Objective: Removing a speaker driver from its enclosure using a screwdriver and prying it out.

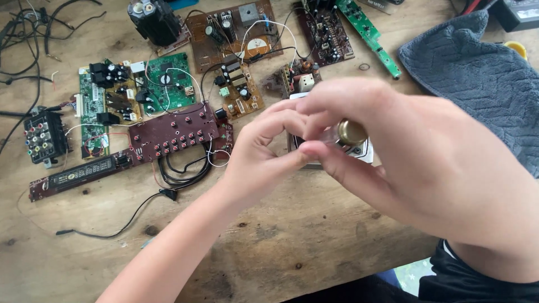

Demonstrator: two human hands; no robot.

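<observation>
My right hand (404,151) is raised close to the camera, its fingers wrapped round a small clear tube with a brass-coloured cap (351,132). My left hand (264,151) meets it from the left, its fingertips pinching at the tube's near end. Both hands hover over a silver metal part (365,152) lying on the wooden table (292,241); most of that part is hidden behind them.
Several circuit boards lie across the table: a dark red button board (174,134), green boards (168,84), brown boards (236,33), a display strip (78,175), a connector block (44,137). Black wires (179,171) trail about. A grey towel (483,78) lies at right.
</observation>
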